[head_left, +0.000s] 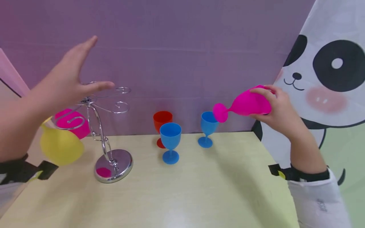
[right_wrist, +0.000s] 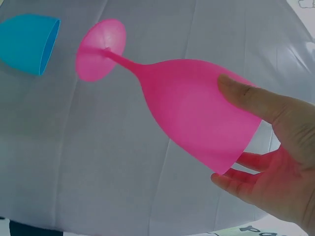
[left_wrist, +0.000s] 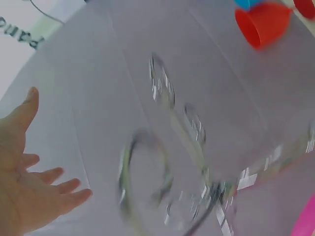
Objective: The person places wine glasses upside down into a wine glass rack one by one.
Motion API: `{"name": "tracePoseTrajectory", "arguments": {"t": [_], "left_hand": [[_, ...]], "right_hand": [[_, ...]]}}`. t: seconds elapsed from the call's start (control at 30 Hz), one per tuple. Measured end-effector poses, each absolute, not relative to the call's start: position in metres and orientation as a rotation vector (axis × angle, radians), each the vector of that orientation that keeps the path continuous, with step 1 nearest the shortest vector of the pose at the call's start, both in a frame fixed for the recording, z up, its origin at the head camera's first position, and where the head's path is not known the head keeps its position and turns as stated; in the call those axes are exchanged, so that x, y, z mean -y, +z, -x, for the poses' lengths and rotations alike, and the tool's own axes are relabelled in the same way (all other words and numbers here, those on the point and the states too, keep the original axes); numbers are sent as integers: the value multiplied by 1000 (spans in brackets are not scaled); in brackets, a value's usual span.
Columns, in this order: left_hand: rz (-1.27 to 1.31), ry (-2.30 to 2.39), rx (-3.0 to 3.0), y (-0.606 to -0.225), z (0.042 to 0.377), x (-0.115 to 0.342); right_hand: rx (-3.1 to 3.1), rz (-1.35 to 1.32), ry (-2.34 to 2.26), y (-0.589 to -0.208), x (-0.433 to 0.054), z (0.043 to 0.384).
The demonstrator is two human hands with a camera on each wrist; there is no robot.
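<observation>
Left hand is closest to cam, raised w/ fingers straight & spread wide, holding nothing; it hovers just above the top of the chrome rack, not clearly touching. Left wrist view shows the same flat palm beside blurred wire loops of the rack.

Hanging upside down from the rack's left side: a yellow goblet in front, a pink hung goblet behind it.

Right hand is well to the right of the rack, up in the air, thumb & fingers wrapped round the bowl of a pink goblet. Goblet lies roughly horizontal, foot pointing back toward the rack; right wrist view shows thumb on the bowl, fingers under the rim.

Between rack & right hand, upright on the table: near blue goblet, red goblet just behind it, far blue goblet under the held goblet's foot.
</observation>
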State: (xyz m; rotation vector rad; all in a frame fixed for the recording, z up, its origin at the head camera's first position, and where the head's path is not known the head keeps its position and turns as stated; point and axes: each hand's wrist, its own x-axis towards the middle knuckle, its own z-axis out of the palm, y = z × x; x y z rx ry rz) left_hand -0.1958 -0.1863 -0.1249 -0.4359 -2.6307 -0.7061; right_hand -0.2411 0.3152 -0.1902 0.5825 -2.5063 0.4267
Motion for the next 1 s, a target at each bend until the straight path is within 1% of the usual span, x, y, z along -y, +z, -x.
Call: {"name": "tracePoseTrajectory", "arguments": {"t": [0.33,0.53,0.7,1.0], "left_hand": [[588,-896,2496,-169,163,131],[675,-1041,2423,-195,150,106],[699,-1245,2344,-221,149,94],[647,-1588,2092,-287,158,82]], "right_hand": [[2383,-617,646,-225,-299,230],[2274,-687,763,-251,-282,222],[2248,-687,836,-273,-269,216],[2185,-753,1093,-307,-250,213]]}}
